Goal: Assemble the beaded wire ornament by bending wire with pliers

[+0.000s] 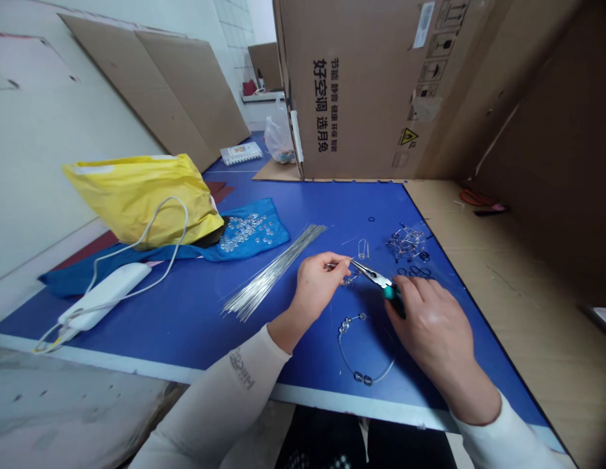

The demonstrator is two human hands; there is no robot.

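Green-handled needle-nose pliers (378, 278) are held in my right hand (432, 316), their jaws pointing left. The tips meet the pinched fingers of my left hand (319, 283), which hold a thin piece of wire (332, 265). Below the pliers a wire ring with clear beads (345, 326) lies on the blue tabletop. Just behind the jaws rests a small bent wire piece (363, 249). A bundle of straight silver wires (273, 273) lies left of my left hand. Some clear beads partly show under the jaws.
Clear beads (247, 231) lie on blue cloth by a yellow bag (151, 198). A white power strip (107, 293) with a cable is at left. Beaded wire pieces (407, 243) and dark rings (414, 271) sit at right. A large cardboard box (366, 98) stands behind the blue table (185, 339).
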